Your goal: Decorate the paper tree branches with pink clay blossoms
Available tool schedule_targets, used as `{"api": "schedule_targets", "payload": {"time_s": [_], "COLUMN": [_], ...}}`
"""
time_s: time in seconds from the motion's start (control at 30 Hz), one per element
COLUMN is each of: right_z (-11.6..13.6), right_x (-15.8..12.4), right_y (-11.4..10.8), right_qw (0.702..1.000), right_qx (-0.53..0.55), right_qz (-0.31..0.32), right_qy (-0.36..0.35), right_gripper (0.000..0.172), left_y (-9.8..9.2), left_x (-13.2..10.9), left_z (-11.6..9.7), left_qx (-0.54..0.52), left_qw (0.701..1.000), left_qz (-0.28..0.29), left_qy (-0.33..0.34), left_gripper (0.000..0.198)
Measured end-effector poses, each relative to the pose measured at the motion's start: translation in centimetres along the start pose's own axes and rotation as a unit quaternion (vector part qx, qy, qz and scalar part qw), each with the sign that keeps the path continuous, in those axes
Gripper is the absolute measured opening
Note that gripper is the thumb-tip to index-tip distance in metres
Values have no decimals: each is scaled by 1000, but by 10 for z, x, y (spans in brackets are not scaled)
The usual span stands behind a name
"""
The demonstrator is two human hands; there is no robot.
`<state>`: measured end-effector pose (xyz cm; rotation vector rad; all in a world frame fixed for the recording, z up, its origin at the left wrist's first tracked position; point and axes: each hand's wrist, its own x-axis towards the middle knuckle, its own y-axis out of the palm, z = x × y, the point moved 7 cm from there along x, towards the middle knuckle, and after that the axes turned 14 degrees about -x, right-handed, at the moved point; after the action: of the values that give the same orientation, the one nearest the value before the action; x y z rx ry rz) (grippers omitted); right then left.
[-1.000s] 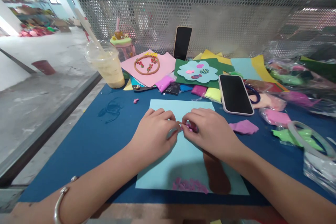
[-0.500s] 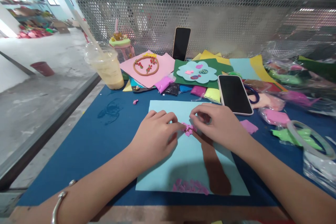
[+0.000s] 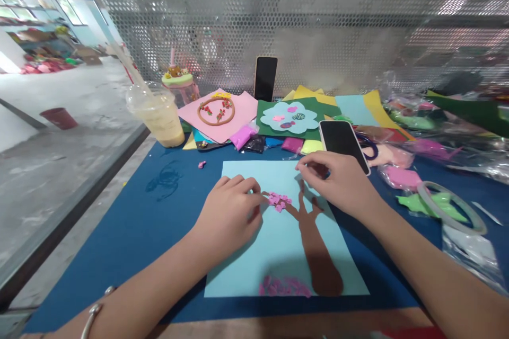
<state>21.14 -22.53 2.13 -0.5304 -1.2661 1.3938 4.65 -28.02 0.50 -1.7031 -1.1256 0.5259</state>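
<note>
Perforated metal mesh (image 3: 318, 21) closes off the back of the frame, and at far left a bare concrete floor (image 3: 59, 159) with a red bucket (image 3: 58, 117) runs toward bright windows. On the blue bench (image 3: 139, 222), from the left, stand a lidded cup (image 3: 157, 116) of pale yellow drink, a pink sheet (image 3: 217, 110) bearing a clay ring, a propped phone (image 3: 265, 78), a green sheet (image 3: 294, 116) and a second phone (image 3: 344, 139) lying flat. Bags of coloured clay and a tape ring (image 3: 451, 206) lie at the right.

At centre lies a light blue sheet (image 3: 274, 254) with a brown clay tree (image 3: 318, 254). The left hand (image 3: 230, 214) is loosely curled, its fingertips touching the left edge of a pink petal cluster (image 3: 278, 201) on the tree's left branch; it grips nothing that shows. The right hand (image 3: 342, 183) hovers over the treetop, fingers pinched narrow. Whether a bit of clay sits between them, I cannot tell.

The step in hand looks like seating petals on the branch. More loose pink bits (image 3: 284, 287) wait at the sheet's lower edge. Adding one would call for a light press that does not flatten its neighbours.
</note>
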Motion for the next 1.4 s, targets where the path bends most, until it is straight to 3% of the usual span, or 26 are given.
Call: {"api": "schedule_targets", "payload": {"time_s": [0.2,0.4,0.53,0.7,0.83,0.93,1.07,1.27,1.4], "right_z": [0,-16,-42,-60,-61,-47,-2,73,87], "right_x": [2,-14,-39,-60,-60,-54,-40,-19,-2], "right_y": [-5,-36,-44,-26,-18,-27,-40,-21,-10], "right_qw": [1000,998,993,983,981,985,992,970,974], "right_qx": [-4,-30,-117,-162,-172,-163,-96,-49,-7], "right_qz": [-16,-62,-18,72,74,31,7,65,65], "right_qy": [-13,7,11,-48,-52,-45,-85,-227,-217], "right_gripper": [11,14,18,42,29,29,26,29,28], "left_y": [1,-5,-14,-17,-17,-21,-31,-43,-52], "left_x": [1,0,-1,-1,-1,-1,-4,-7,-10], "left_z": [0,0,2,2,1,1,-3,-3,12], "left_qx": [-11,-4,3,-2,-11,-53,-164,-260,-262], "left_qw": [1000,1000,999,997,997,992,969,933,918], "left_qz": [5,-19,-53,-71,-81,-116,-179,-238,-293], "left_qy": [-7,-2,-9,-2,-1,8,47,72,42], "left_gripper": [26,27,29,28,25,23,20,24,14]}}
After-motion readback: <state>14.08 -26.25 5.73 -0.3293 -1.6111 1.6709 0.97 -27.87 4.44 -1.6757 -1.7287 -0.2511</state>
